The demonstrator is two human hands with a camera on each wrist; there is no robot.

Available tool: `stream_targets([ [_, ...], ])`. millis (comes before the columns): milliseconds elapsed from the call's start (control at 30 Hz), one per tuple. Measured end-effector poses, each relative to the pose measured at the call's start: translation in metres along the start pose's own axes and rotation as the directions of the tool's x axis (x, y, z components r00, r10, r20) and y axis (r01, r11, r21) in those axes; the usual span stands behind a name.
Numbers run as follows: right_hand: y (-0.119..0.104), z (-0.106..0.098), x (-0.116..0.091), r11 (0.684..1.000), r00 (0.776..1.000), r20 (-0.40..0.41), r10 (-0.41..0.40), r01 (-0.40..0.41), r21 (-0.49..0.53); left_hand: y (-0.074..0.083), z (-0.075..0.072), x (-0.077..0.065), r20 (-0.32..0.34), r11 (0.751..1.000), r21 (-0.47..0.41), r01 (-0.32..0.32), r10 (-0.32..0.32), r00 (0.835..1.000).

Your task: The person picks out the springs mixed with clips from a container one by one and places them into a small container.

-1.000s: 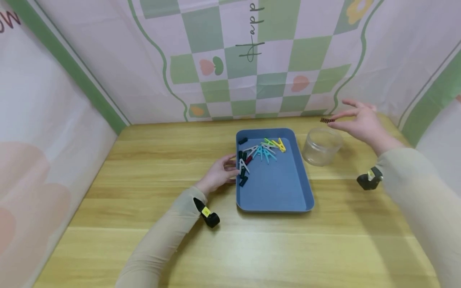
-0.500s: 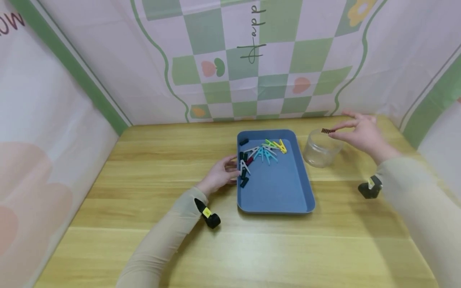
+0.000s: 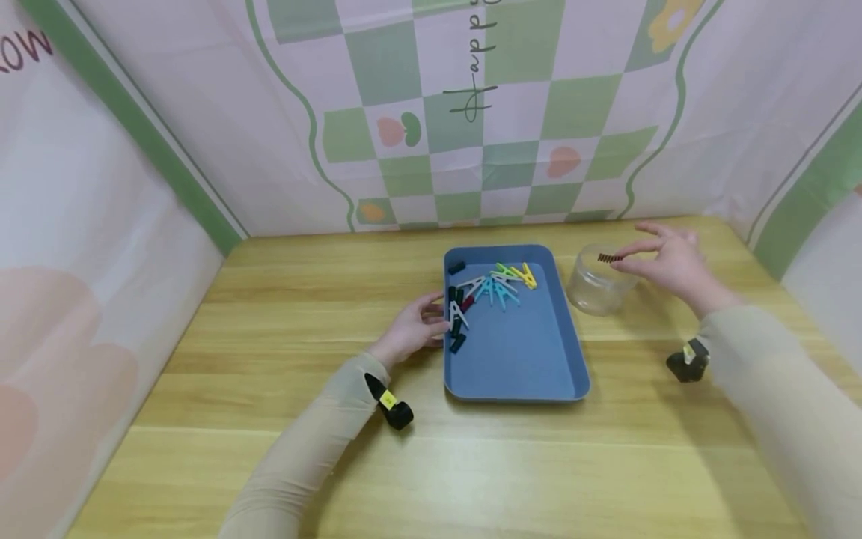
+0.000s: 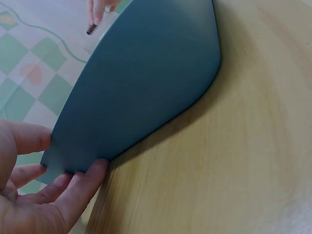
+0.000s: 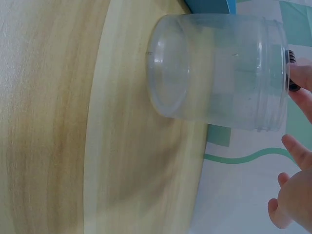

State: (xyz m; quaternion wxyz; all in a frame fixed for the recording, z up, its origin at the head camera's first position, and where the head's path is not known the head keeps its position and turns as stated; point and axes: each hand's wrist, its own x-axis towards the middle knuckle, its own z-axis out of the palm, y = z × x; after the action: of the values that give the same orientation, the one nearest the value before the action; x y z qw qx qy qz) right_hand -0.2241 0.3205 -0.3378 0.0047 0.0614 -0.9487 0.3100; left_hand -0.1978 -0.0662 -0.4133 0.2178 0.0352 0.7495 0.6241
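My right hand [image 3: 667, 262] pinches a small dark coil spring [image 3: 609, 257] between thumb and finger, its other fingers spread. The spring is at the open mouth of a clear plastic jar [image 3: 598, 288]; in the right wrist view the jar [image 5: 219, 73] stands upright on the table, with the spring [image 5: 292, 70] at its rim. My left hand [image 3: 412, 327] touches the left side of a blue tray [image 3: 518, 359]. Fingertips [image 4: 100, 165] rest against the tray's outer wall [image 4: 141, 73] in the left wrist view.
Inside the tray, yellow, green, blue and grey clothespins [image 3: 500, 288] lie near the back and left. Several small dark cylinders [image 3: 458, 343] and a dark red piece [image 3: 468, 303] lie along its left side. A patterned cloth [image 3: 512, 97] hangs behind the wooden table [image 3: 337, 299].
My right hand has lowered the spring from above and behind the jar down to its mouth. My left hand has stayed at the tray's side.
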Motion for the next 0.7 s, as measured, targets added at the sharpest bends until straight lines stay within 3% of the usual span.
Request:
stream_targets([
  [400, 0.0030, 0.0021, -0.0005, 0.999, 1.000, 0.026, 0.012, -0.011, -0.031, 0.0011, 0.0004, -0.0013, -0.008, 1.000, 0.029, -0.001, 0.001, 1.000],
  [700, 0.0023, 0.0020, 0.0010, 0.999, 1.000, 0.021, 0.006, -0.005, -0.037, 0.0022, 0.0005, -0.0024, -0.005, 1.000, 0.000, 0.009, -0.009, 1.000],
])
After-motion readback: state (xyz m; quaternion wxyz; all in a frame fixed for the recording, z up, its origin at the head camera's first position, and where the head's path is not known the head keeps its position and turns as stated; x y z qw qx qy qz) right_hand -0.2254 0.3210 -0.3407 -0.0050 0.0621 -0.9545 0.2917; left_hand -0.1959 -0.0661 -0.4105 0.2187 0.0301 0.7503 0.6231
